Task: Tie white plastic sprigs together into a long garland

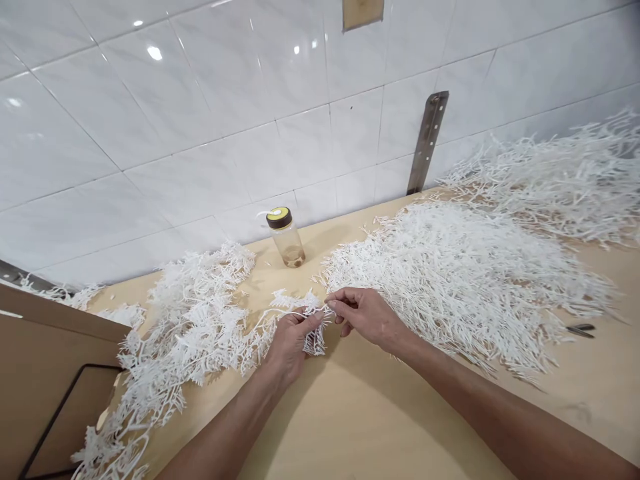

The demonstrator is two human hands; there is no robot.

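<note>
My left hand (295,337) is closed on a white branched plastic strand (316,341), whose short prongs stick out past the fingers. Thumb and fingertips of my right hand (363,315) pinch together at the strand's right end; what exactly lies between them is too small to make out. To the left, a tangled heap of white branched strands (200,320) spreads over the table and seems to run up to my left hand. Close by on the right lies a big pile of thin, loose white pieces (460,280).
A clear jar with a black and yellow lid (287,240) stands behind my hands. Another white pile (565,173) lies at the back right. Small dark-tipped tool (581,330) rests at right. A cardboard box (55,373) stands left; a metal bracket (429,143) leans by the tiled wall.
</note>
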